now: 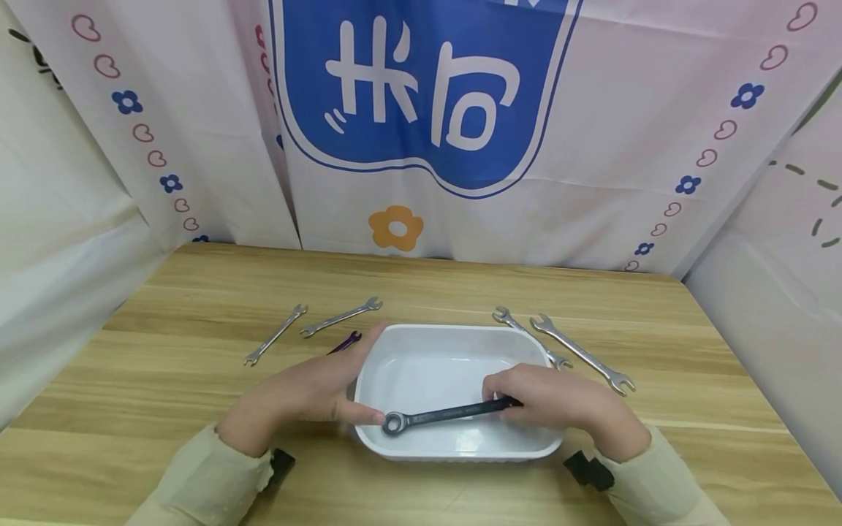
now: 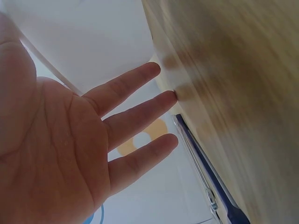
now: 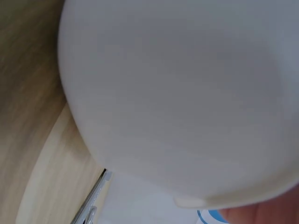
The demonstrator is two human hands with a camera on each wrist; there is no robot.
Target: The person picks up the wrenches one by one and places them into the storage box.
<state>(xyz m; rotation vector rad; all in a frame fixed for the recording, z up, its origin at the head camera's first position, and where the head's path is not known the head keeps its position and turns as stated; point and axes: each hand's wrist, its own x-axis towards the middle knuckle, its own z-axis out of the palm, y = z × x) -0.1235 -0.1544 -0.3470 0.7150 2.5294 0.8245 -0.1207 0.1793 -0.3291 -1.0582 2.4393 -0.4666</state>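
A black ratcheting combination wrench [image 1: 447, 415] slants over the white rectangular dish [image 1: 460, 448]. My right hand [image 1: 549, 398] grips its right end, above the dish's right side; the fingers hide that end. At the dish's left end is my left hand [image 1: 322, 387], its thumb tip beside the wrench's ring end; whether they touch I cannot tell. In the left wrist view the left hand [image 2: 56, 135] has several straight, spread fingers beside the dish [image 2: 88, 37]. The dish's outer wall [image 3: 177, 102] fills most of the right wrist view, with part of the right hand [image 3: 266, 211] at the lower right corner.
Left of the dish lie two silver open-ended wrenches [image 1: 276, 336] and a small purple wrench [image 1: 345, 342], partly hidden by the left hand. Two more silver wrenches [image 1: 582, 354] lie to its right, on the wooden table [image 1: 131, 380]. A printed curtain [image 1: 566, 226] stands behind.
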